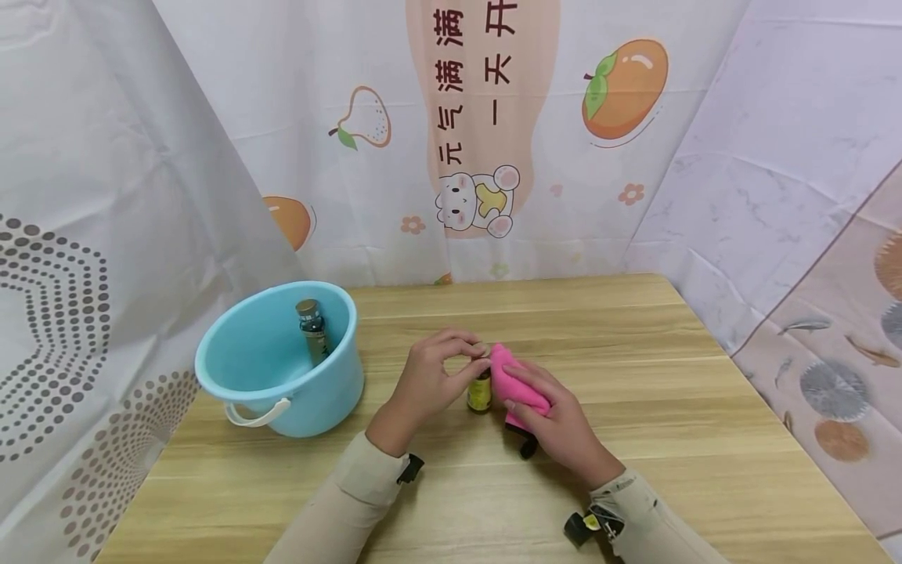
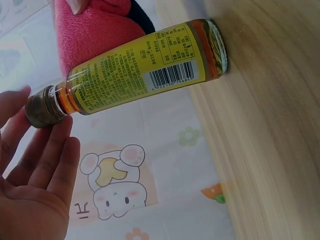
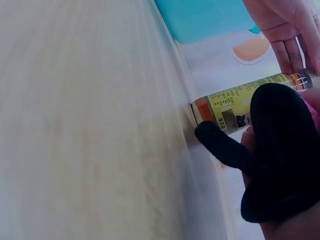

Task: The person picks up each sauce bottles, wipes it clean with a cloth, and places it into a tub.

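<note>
A small bottle [image 2: 145, 67] with a yellow printed label, orange contents and a dark gold cap [image 2: 42, 107] stands upright on the table. My left hand [image 1: 438, 372] pinches it by the cap between thumb and fingertips. Close on the right, my right hand [image 1: 557, 415] grips a bunched pink fuzzy cloth [image 1: 517, 388] against the bottle's side. A black soft part [image 3: 282, 150] hangs below the pink one and covers much of the right hand in the right wrist view.
At the left stands a light blue bucket [image 1: 345, 399] with a white handle [image 1: 257, 415]. A dark bottle [image 1: 313, 333] with a gold cap leans inside it. The wooden table [image 1: 705, 439] meets a printed curtain [image 1: 599, 211] behind.
</note>
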